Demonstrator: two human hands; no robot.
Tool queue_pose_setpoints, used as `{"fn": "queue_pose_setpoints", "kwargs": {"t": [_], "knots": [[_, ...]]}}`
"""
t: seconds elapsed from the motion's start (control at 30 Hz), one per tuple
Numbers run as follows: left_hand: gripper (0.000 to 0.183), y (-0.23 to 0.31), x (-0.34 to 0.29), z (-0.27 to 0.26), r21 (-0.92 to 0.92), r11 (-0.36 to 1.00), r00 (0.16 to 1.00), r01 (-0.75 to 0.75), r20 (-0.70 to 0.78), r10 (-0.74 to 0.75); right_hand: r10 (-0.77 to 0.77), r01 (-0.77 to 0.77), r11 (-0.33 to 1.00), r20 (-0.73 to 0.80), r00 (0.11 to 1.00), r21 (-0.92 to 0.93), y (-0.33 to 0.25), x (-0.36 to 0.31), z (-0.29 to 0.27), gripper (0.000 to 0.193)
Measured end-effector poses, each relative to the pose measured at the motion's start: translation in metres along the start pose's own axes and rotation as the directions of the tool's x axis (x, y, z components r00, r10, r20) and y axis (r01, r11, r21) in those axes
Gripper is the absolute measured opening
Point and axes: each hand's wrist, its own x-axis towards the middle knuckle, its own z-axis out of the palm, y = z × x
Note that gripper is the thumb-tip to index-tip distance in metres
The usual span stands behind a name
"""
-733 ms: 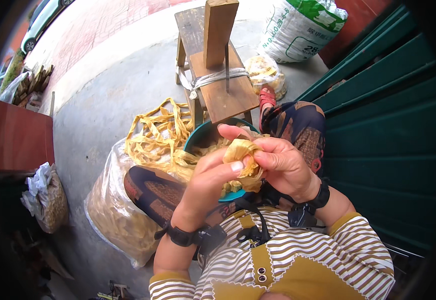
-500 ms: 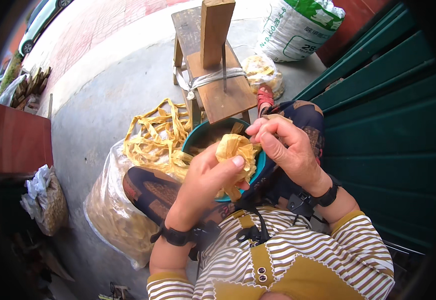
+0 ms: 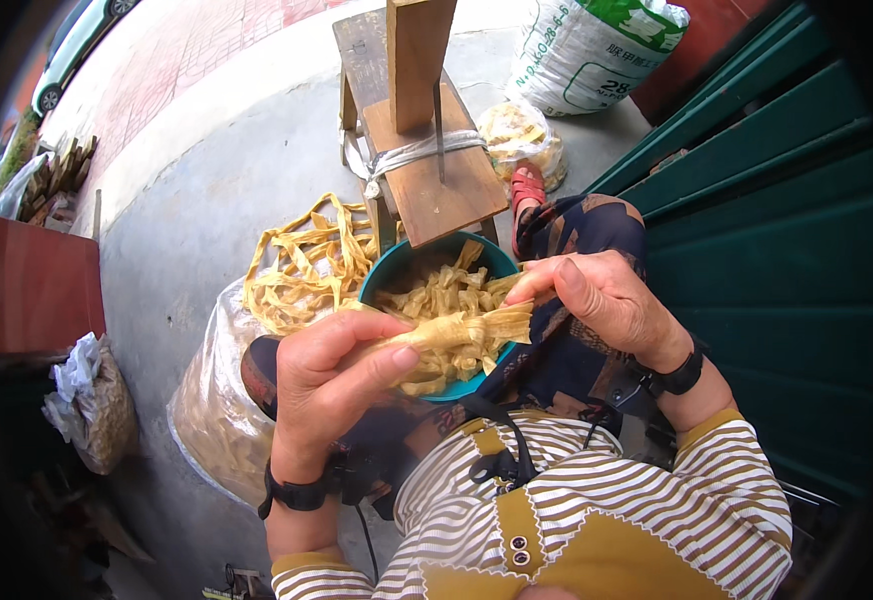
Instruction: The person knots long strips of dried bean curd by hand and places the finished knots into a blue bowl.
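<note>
My left hand (image 3: 332,385) and my right hand (image 3: 602,300) together hold a rolled yellow husk bundle (image 3: 457,330) above my lap. The left fingers pinch its near end; the right fingers grip its fanned far end. Just beneath sits a teal bowl (image 3: 389,272) filled with pale yellow husk pieces (image 3: 437,290). Both wrists wear black bands.
A wooden stool-like stand (image 3: 437,190) with an upright post and a metal blade stands ahead. Loose yellow strips (image 3: 302,265) lie over a clear plastic bag (image 3: 212,420) at left. A white sack (image 3: 597,50) is at the back, green shutters (image 3: 787,200) at right.
The bundle has been drawn out longer between my hands, and both hands have dropped slightly toward my lap. The view has tilted a little.
</note>
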Motion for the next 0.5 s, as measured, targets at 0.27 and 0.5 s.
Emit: {"fn": "queue_pose_setpoints", "kwargs": {"t": [0.27, 0.5], "knots": [[0.015, 0.021, 0.009, 0.006, 0.091, 0.995, 0.992, 0.04, 0.118, -0.05, 0.27, -0.252, 0.963, 0.453, 0.85, -0.1, -0.049, 0.047, 0.003, 0.039], [0.022, 0.032, -0.002, 0.01, 0.195, 0.848, 0.851, -0.493, 0.314, 0.422, 0.152, -0.42, 0.907, 0.907, 0.393, 0.03, -0.031, 0.044, 0.016, 0.027]]}}
